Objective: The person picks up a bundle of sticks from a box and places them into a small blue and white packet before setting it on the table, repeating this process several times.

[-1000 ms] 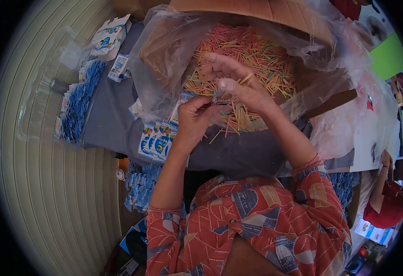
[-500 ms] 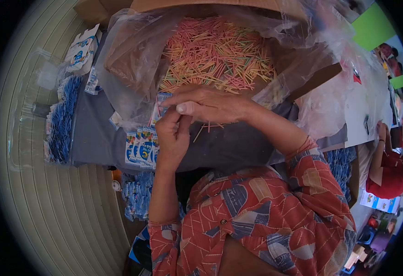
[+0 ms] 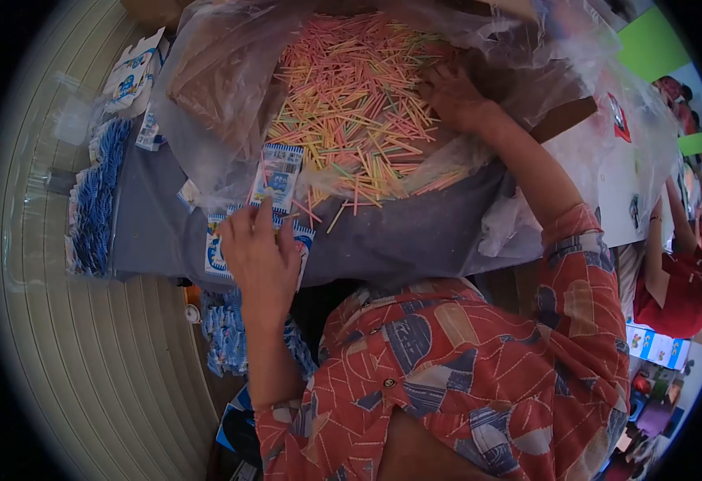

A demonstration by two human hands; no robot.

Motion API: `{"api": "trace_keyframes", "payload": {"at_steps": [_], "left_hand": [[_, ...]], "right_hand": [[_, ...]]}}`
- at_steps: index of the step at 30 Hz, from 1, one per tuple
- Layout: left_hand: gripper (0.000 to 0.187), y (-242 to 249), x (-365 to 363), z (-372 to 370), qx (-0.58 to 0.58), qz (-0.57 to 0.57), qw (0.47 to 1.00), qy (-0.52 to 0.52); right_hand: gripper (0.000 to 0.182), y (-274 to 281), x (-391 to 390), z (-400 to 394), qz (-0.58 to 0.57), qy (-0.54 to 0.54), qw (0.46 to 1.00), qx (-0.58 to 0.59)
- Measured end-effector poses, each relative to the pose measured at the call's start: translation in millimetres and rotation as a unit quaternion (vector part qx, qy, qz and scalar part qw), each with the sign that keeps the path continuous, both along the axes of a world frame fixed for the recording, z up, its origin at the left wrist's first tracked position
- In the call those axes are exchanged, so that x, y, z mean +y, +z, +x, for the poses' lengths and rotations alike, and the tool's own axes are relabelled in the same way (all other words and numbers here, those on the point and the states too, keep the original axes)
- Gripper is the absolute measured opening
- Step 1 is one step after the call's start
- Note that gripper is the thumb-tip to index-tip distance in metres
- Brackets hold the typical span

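Grip of the left hand [image 3: 258,260]: fingers pinch the lower edge of a small white-and-blue printed paper packet [image 3: 277,177], held upright above the grey cloth-covered surface [image 3: 399,240]. The packet shows a blue striped border and a coloured picture. Right hand [image 3: 451,96] lies spread, fingers loose, on the heap of thin pink, yellow and green sticks [image 3: 351,104] inside a clear plastic bag lining a cardboard box [image 3: 222,96]. Similar packets [image 3: 214,256] lie beneath the left hand.
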State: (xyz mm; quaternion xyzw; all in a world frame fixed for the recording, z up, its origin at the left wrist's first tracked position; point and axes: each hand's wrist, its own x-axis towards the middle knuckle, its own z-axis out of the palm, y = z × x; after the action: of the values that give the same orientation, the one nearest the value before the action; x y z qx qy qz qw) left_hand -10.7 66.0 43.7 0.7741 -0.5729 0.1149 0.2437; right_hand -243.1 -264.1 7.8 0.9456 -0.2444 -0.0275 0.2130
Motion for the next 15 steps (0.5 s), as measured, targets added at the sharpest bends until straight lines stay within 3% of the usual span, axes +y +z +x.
{"api": "trace_keyframes", "payload": {"at_steps": [5, 7, 11, 13, 14, 15], "left_hand": [[0.031, -28.8, -57.6, 26.7, -0.010, 0.109, 0.992, -0.056], [0.028, -32.8, -61.8, 24.0, -0.031, 0.121, 0.991, -0.043], [0.019, -48.3, -68.3, 6.2, -0.107, 0.153, 0.982, -0.028], [0.018, -44.9, -69.3, 5.0, -0.075, 0.147, 0.986, -0.033], [0.016, -42.6, -70.1, 7.1, -0.041, 0.142, 0.989, -0.025], [0.016, -39.9, -70.5, 12.0, -0.041, 0.142, 0.989, -0.031]], "right_hand": [[0.031, 15.5, 8.6, 1.9, 0.034, -0.062, 0.996, 0.047], [0.032, 16.9, 12.4, -4.3, -0.042, -0.054, 0.995, -0.077], [0.034, 51.7, 9.8, 4.9, 0.012, -0.066, 0.977, -0.201], [0.032, 65.1, 20.8, 18.5, 0.205, -0.044, 0.892, -0.400], [0.032, 62.4, 20.3, 27.1, 0.202, -0.052, 0.892, -0.401], [0.028, 55.7, 15.5, 39.2, 0.364, -0.063, 0.796, -0.479]]}}
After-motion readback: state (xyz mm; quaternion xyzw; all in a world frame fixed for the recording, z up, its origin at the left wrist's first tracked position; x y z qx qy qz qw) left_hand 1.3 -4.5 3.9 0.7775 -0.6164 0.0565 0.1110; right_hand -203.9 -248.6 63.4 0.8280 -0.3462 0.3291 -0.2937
